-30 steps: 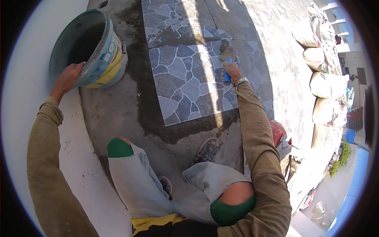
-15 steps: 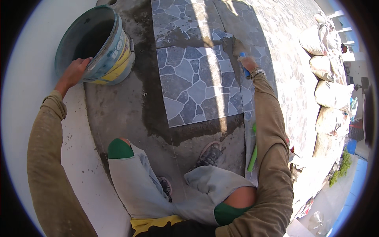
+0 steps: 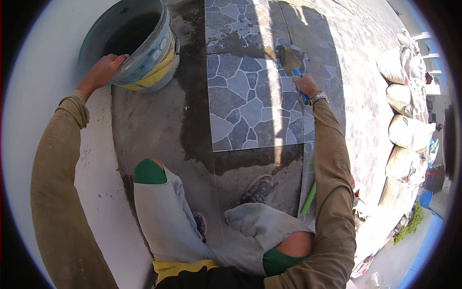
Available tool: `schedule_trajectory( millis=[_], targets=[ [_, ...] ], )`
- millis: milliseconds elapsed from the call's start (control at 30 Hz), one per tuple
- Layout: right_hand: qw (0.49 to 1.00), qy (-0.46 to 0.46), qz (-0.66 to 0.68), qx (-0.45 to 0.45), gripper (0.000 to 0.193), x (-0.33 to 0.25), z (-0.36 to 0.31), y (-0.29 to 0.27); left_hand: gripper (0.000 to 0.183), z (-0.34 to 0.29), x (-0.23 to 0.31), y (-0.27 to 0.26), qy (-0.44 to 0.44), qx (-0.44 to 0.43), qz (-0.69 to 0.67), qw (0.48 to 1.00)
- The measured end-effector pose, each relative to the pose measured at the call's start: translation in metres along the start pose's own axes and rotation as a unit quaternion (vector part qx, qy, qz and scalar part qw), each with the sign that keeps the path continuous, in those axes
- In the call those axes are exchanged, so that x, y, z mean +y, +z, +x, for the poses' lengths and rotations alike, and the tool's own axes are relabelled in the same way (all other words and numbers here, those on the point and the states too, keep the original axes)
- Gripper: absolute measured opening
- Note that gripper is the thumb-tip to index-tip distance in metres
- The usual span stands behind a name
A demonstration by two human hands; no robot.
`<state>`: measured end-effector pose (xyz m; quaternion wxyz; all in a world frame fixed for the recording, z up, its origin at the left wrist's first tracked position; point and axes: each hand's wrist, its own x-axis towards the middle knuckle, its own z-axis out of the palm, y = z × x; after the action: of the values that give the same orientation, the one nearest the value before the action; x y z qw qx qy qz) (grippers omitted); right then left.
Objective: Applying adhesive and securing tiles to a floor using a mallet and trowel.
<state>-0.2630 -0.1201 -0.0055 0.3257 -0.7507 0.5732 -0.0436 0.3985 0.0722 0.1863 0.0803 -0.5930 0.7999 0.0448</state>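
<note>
- Found trowel (image 3: 291, 63) in right hand (image 3: 307, 85), at far centre of scene, over far right corner of stone-pattern floor tile (image 3: 240, 103).
- Wrapped right fingers closely around blue handle (image 3: 297, 73); saw handle at both ends of fist.
- Traced long axis on a slant: blade (image 3: 288, 57) far and to the left of fingers, handle end near and to the right.
- Noted wet mortar smear (image 3: 257, 51) along tile's far edge, just left of blade. Could not tell blade contact with tile from a slight gap.
- Placed right hand as the nearer one by far; left hand (image 3: 102, 72) well apart, at far left.
- Curled left fingers over near rim of blue-green plastic bucket (image 3: 150, 59), tips partly hidden. Could not judge contents in the dark interior.
- Saw bucket just beside white wall (image 3: 96, 168), left of tile and apart from it.
- Spotted pale capital lettering on bucket's side, next to a yellow band, curving out of sight. Made out no writing on trowel or tile.
- Logged green rod (image 3: 309, 198) near right, partly behind right sleeve; row of filled sacks (image 3: 403, 131) at far right, too bright for reading any print.
</note>
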Motion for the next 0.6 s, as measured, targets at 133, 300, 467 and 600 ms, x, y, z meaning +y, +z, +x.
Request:
schedule_trajectory(
  millis=[133,300,467,600],
  targets=[
    [0.992,0.097,0.077,-0.013,0.041,-0.095,-0.001,0.032,0.035,-0.026,0.004,-0.003,-0.034,-0.012,-0.001,0.999],
    [0.971,-0.225,-0.084,-0.007,0.041,-0.098,0.031,0.082,0.035,-0.015,0.009,-0.003,-0.069,-0.037,-0.051,0.996],
    [0.981,-0.118,-0.125,-0.088,0.052,-0.129,0.05,0.121,0.035,0.011,0.01,-0.01,-0.034,-0.027,-0.039,0.998],
    [0.991,-0.077,-0.049,-0.097,0.056,-0.225,0.012,0.123,0.033,-0.014,0.004,-0.002,-0.067,-0.043,-0.033,0.996]
  ],
)
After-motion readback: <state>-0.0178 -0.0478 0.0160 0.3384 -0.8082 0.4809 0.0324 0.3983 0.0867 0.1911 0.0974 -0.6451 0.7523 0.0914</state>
